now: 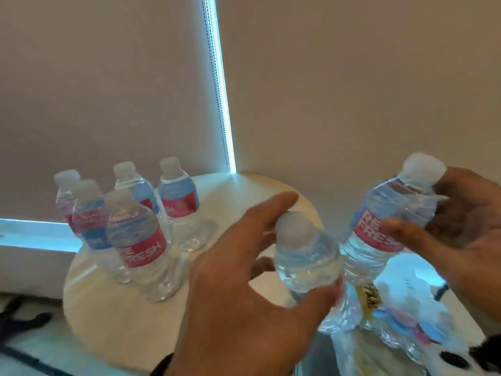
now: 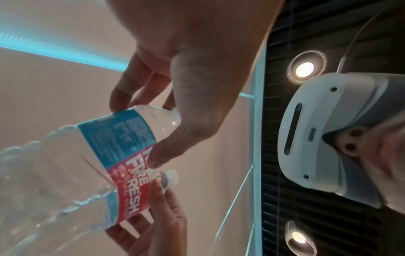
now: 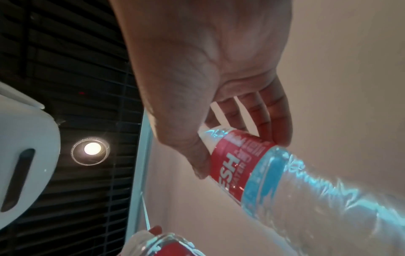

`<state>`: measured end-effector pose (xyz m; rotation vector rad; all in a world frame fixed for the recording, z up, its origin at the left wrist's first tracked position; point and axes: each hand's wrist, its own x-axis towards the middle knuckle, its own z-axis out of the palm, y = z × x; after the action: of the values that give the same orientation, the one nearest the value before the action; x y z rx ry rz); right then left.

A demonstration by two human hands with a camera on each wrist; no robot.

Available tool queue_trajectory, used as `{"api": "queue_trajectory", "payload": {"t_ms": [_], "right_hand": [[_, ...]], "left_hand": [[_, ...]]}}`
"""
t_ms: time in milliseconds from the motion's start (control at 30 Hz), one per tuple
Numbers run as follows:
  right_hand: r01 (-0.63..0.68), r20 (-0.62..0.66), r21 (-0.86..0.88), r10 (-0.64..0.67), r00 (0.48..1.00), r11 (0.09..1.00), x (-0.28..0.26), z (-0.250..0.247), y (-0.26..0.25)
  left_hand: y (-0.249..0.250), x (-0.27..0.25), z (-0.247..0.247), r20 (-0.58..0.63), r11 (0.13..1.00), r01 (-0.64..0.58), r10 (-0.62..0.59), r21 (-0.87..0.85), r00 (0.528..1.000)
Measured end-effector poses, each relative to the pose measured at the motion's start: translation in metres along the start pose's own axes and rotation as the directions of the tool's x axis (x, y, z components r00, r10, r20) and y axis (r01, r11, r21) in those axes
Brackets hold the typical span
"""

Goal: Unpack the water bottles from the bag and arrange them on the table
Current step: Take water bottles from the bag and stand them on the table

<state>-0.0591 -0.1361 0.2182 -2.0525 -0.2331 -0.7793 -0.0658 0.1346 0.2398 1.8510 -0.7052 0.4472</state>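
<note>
Several clear water bottles [image 1: 137, 240] with red and blue labels stand grouped on the left of the round white table [image 1: 113, 316]. My left hand [image 1: 309, 245] grips another bottle [image 1: 306, 267] by its shoulder, above the table's right edge. My right hand [image 1: 417, 207] holds a second bottle [image 1: 376, 232] near its neck, tilted, just to the right. The torn plastic bag [image 1: 406, 321] with more bottles lies below them at the lower right. In the left wrist view my left hand [image 2: 138, 131] pinches its bottle [image 2: 118, 135]. In the right wrist view my right hand [image 3: 241, 155] clasps its bottle [image 3: 232, 161].
A drawn window blind [image 1: 108, 90] closes off the space right behind the table. Dark objects [image 1: 24, 318] lie on the floor at the lower left. The wrist views look up at a white headset [image 2: 317, 138] and a dark slatted ceiling with round lights [image 2: 304, 69].
</note>
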Motion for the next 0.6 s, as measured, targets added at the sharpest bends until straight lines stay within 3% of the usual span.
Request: {"api": "queue_trajectory", "payload": {"t_ms": [100,167,433,600], "right_hand": [[0.047,0.058,0.015,-0.048,0.997,0.999,0.033,0.029,-0.061],[0.091,0.088,0.067,-0.097,0.991,0.994,0.051,0.059,-0.072],[0.092,0.202,0.037,-0.098,0.974,0.995,0.096,0.155,-0.059],[0.071,0.231,0.003,-0.07,0.971,0.997,0.111,0.184,-0.054]], "left_hand": [[-0.004,0.004,-0.03,-0.133,0.999,0.033,-0.03,0.022,0.991],[-0.01,0.007,-0.047,-0.18,0.996,0.085,-0.077,0.036,0.981],[-0.037,0.017,-0.074,-0.332,0.952,0.212,-0.131,0.22,0.934],[-0.046,0.022,-0.072,-0.336,0.912,0.233,-0.115,0.337,0.935]]}}
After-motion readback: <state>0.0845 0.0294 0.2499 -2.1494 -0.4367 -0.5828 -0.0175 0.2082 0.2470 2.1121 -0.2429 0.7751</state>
